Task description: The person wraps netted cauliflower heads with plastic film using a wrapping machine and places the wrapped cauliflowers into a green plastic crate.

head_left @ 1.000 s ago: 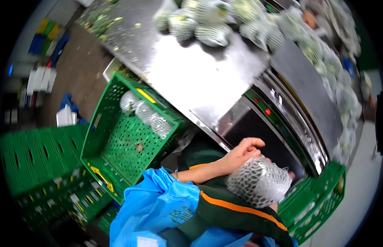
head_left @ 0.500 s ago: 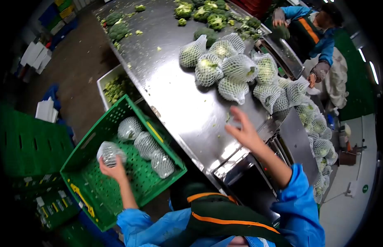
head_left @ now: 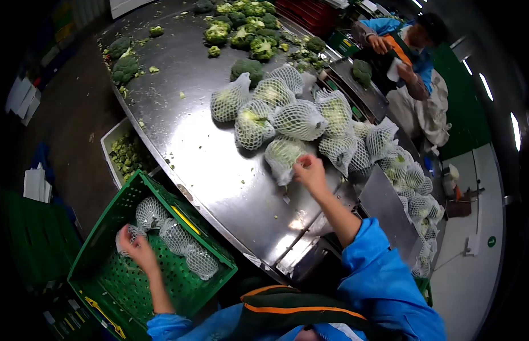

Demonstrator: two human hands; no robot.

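Observation:
My left hand is inside the green crate, its fingers apart beside a wrapped head that lies on the crate floor; the hand partly covers it. Three more wrapped broccoli heads line the crate's far and right side. Over the metal table, my right hand pinches the right edge of a broccoli head in white foam netting. That head rests on the tabletop at the near edge of a cluster of netted broccoli heads; the fingertips are partly hidden.
Bare broccoli heads and scraps lie at the back of the metal table. A white bin of trimmings stands beyond the crate. More netted heads are piled at the right. Across the table, a co-worker holds something white.
My left hand has let go of the wrapped head, which now lies in the crate. My right hand has moved from open above the table to a netted broccoli head. The view has shifted.

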